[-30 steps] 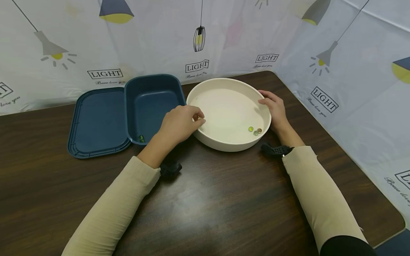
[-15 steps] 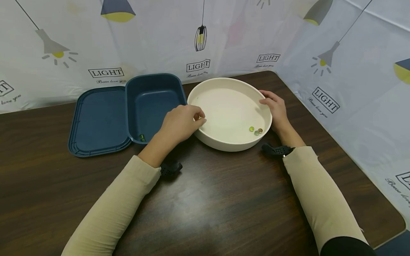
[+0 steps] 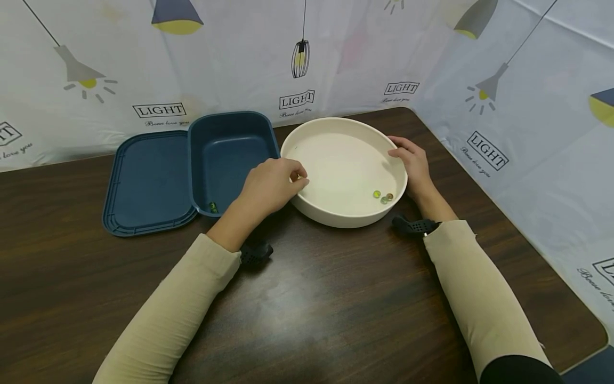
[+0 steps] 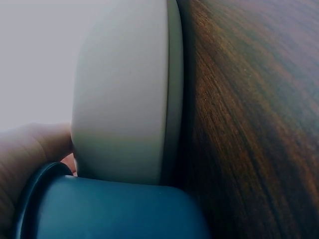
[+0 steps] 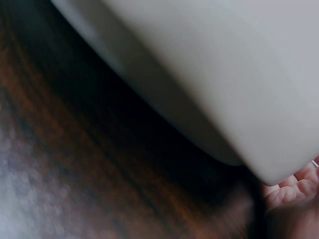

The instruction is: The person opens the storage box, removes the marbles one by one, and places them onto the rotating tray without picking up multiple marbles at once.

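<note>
A round, cream-coloured shallow dish (image 3: 342, 165) is at the centre of the head view, with three glass marbles (image 3: 384, 200) gathered at its near right inside edge. My left hand (image 3: 271, 184) holds the dish's left rim, its wrist end crossing the blue box's near corner. On the opposite side my right hand (image 3: 413, 162) grips the right rim, thumb over the edge. The left wrist view has the dish's pale side wall (image 4: 122, 94) close over the wood, with the thumb at its rim. In the right wrist view, curled fingers (image 5: 291, 191) show below the dish wall (image 5: 239, 89).
A dark blue rectangular box (image 3: 235, 152) stands directly left of the dish, holding small green marbles (image 3: 213, 207) in its near left corner. Its flat blue lid (image 3: 151, 184) lies further left on the brown wooden table (image 3: 297, 304). A printed white cloth (image 3: 230, 58) hangs behind.
</note>
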Demonstrator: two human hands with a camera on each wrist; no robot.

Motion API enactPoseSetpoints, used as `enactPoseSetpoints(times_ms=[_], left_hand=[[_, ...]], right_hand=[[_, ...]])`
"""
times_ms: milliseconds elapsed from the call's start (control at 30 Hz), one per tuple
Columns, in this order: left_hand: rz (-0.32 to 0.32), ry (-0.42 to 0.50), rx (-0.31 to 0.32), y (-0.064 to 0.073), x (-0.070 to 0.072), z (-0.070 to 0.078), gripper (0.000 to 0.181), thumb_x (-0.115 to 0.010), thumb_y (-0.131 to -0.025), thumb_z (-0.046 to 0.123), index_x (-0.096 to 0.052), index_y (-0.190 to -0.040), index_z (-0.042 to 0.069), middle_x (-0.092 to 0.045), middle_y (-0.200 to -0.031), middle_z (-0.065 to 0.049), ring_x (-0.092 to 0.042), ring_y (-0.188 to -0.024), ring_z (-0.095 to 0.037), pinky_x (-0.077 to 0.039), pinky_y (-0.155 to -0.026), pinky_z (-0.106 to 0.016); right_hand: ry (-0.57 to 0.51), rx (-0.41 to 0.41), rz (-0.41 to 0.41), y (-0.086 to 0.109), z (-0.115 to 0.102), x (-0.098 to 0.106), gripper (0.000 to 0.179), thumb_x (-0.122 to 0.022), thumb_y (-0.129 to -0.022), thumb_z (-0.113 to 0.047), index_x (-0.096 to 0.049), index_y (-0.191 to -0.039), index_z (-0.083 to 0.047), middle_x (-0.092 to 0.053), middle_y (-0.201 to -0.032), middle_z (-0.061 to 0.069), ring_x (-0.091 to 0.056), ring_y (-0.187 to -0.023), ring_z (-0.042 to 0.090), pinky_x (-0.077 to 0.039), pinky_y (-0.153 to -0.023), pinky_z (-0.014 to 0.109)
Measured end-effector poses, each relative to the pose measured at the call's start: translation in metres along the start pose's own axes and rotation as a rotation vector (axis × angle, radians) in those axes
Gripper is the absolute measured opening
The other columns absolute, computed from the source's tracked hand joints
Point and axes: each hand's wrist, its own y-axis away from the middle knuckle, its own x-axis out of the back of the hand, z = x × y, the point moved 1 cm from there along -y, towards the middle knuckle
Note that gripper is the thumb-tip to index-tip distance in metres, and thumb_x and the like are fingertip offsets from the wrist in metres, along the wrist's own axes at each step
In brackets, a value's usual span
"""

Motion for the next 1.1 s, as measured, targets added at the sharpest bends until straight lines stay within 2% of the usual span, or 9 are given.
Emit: enactPoseSetpoints(times_ms=[567, 1100], left_hand=[[0.002, -0.014, -0.006, -0.0002, -0.0006, 0.0003, 0.025, -0.061, -0.101, 0.033, -0.073, -0.119, 0.021, -0.074, -0.111, 0.001, -0.068, -0.099, -0.021, -0.053, -0.079, -0.04], [0.005, -0.018, -0.009, -0.0004, -0.0006, -0.0003, 0.025, -0.061, -0.101, 0.033, -0.073, -0.119, 0.021, -0.074, -0.111, 0.002, -0.068, -0.099, -0.021, -0.053, -0.08, -0.04]], right_hand=[[0.048, -0.009, 0.008, 0.0007, -0.0003, 0.0006, 0.042, -0.053, -0.094, -0.005, -0.061, -0.136, -0.002, -0.063, -0.124, 0.003, -0.064, -0.1, 0.01, -0.054, -0.078, 0.014], [0.005, -0.003, 0.001, 0.0003, 0.0004, 0.0005, 0.041, -0.053, -0.094, -0.004, -0.062, -0.134, -0.001, -0.065, -0.119, 0.001, -0.065, -0.097, 0.01, -0.055, -0.077, 0.015]])
